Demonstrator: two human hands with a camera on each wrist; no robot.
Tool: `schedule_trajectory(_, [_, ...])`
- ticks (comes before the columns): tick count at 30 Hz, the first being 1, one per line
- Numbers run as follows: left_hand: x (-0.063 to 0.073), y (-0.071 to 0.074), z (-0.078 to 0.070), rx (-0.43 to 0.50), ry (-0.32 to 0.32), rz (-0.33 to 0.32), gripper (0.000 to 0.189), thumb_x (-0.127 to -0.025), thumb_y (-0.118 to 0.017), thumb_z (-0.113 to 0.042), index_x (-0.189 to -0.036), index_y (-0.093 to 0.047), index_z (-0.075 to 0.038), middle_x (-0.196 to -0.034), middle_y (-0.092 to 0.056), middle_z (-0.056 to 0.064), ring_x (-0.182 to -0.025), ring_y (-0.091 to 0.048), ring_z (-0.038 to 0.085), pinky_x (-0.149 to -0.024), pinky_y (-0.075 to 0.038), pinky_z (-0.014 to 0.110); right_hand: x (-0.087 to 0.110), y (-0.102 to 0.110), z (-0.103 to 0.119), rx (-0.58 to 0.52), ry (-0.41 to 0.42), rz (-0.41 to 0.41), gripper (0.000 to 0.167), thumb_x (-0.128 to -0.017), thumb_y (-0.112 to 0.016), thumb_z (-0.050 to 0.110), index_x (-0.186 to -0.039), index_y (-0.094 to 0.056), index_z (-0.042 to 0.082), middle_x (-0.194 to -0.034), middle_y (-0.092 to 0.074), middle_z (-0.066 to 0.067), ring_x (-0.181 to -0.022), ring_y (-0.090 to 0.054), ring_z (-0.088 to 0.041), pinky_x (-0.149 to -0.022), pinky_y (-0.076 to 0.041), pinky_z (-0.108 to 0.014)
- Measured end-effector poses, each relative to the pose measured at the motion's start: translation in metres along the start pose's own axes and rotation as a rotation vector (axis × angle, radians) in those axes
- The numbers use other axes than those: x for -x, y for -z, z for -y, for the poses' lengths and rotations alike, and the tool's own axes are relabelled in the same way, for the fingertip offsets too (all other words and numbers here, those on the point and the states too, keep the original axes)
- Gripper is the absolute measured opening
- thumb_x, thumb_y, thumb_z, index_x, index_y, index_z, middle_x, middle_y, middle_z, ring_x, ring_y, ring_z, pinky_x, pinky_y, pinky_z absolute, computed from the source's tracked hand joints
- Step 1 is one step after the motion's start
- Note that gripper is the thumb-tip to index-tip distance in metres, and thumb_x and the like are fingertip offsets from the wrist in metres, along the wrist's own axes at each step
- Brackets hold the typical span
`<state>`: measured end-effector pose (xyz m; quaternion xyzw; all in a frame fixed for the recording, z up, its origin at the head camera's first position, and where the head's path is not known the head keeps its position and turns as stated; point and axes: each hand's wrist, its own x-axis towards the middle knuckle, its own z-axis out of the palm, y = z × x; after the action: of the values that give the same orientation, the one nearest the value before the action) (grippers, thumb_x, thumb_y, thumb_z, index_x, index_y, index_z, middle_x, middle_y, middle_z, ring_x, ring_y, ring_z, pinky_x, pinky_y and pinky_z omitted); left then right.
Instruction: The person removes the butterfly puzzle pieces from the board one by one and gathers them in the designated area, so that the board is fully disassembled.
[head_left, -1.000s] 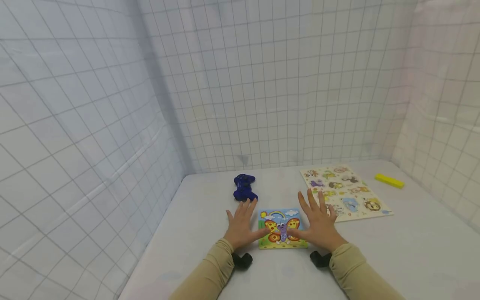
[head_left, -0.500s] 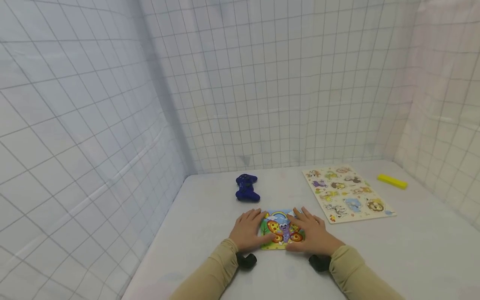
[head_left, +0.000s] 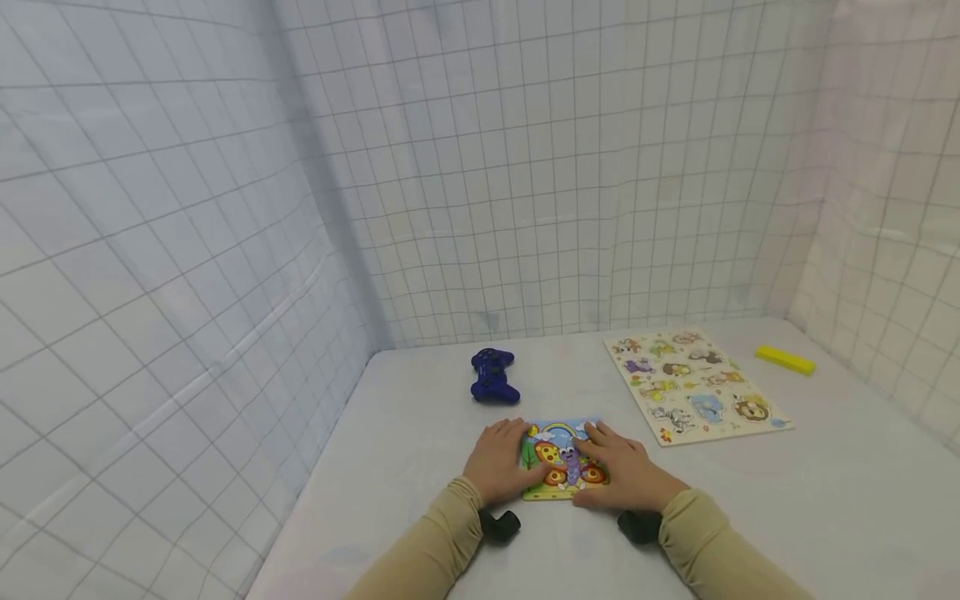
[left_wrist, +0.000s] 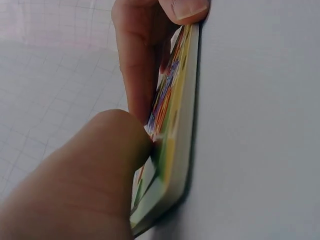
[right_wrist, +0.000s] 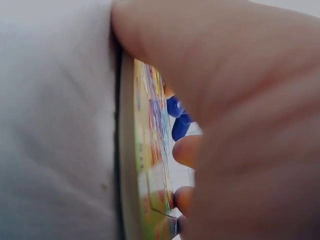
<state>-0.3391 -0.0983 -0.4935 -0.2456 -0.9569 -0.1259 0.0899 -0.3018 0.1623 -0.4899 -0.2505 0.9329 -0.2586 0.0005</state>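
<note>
A small wooden picture puzzle [head_left: 572, 467] with a purple butterfly under a rainbow lies flat between my hands. My left hand [head_left: 497, 467] rests along its left side, the thumb [left_wrist: 117, 135] laid over the picture and the fingers reaching to the far left corner. Over the right wing spreads my right hand [head_left: 626, 471], its fingertips [right_wrist: 186, 150] on the picture. The right thumb [left_wrist: 186, 9] sits at the near edge of the puzzle. Both hands look relaxed, and they hide the left and right margins of the picture.
Behind the puzzle lies a blue game controller [head_left: 493, 375]. A larger animal puzzle board [head_left: 693, 385] lies to the right, with a yellow bar [head_left: 784, 360] beyond it. Walls of white gridded cloth [head_left: 495, 167] enclose the table [head_left: 420, 433] at the back and sides.
Both hands came down from above the puzzle with spread fingers to rest on it, drawing their fingers closer together. Since half a second ago they have hardly moved.
</note>
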Motion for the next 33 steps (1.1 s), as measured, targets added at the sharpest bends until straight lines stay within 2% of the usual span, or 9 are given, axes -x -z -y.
schedule_trajectory(9, [-0.0001, -0.0004, -0.0027, 0.014, 0.011, -0.010, 0.071, -0.090, -0.062, -0.061, -0.141, -0.056, -0.012, -0.150, -0.056, 0.012, -0.141, -0.049, 0.033, -0.119, -0.035, 0.052, -0.0007, 0.0012, 0.0009, -0.005, -0.009, 0.017, 0.109, -0.083, -0.074, 0.066, -0.157, -0.035, -0.003, -0.166, -0.027, -0.025, -0.156, -0.018, -0.045, -0.117, -0.023, -0.070])
schedule_trajectory(19, [0.0002, -0.0034, -0.0011, 0.108, 0.068, 0.017, 0.077, -0.090, -0.060, -0.064, -0.147, -0.053, -0.013, -0.157, -0.048, 0.008, -0.145, -0.042, 0.031, -0.119, -0.032, 0.056, -0.0003, 0.0003, 0.0002, 0.007, -0.028, 0.034, 0.111, -0.083, -0.072, 0.070, -0.158, -0.034, -0.002, -0.167, -0.027, -0.023, -0.156, -0.018, -0.043, -0.119, -0.020, -0.069])
schedule_trajectory(23, [-0.0018, -0.0029, -0.0008, 0.201, 0.109, 0.027, 0.074, -0.091, -0.059, -0.065, -0.145, -0.054, -0.015, -0.158, -0.048, 0.006, -0.147, -0.039, 0.030, -0.121, -0.027, 0.055, -0.0003, 0.0006, -0.0016, 0.016, -0.035, 0.033, 0.111, -0.082, -0.071, 0.071, -0.158, -0.034, -0.001, -0.167, -0.026, -0.021, -0.156, -0.018, -0.043, -0.119, -0.019, -0.069])
schedule_trajectory(26, [-0.0032, -0.0026, -0.0003, 0.265, 0.125, 0.009, 0.069, -0.092, -0.060, -0.063, -0.142, -0.057, -0.015, -0.156, -0.049, 0.007, -0.146, -0.040, 0.031, -0.120, -0.027, 0.057, -0.0006, 0.0012, -0.0019, 0.011, -0.044, 0.036, 0.111, -0.082, -0.072, 0.072, -0.158, -0.035, 0.000, -0.167, -0.026, -0.021, -0.157, -0.017, -0.042, -0.119, -0.018, -0.069])
schedule_trajectory(33, [-0.0019, -0.0017, 0.0008, 0.331, 0.125, -0.037, 0.062, -0.094, -0.061, -0.059, -0.137, -0.061, -0.014, -0.154, -0.052, 0.008, -0.145, -0.043, 0.032, -0.118, -0.028, 0.059, -0.0009, 0.0016, -0.0002, 0.002, -0.046, 0.042, 0.109, -0.082, -0.072, 0.071, -0.159, -0.035, 0.003, -0.168, -0.027, -0.020, -0.157, -0.017, -0.043, -0.119, -0.017, -0.069])
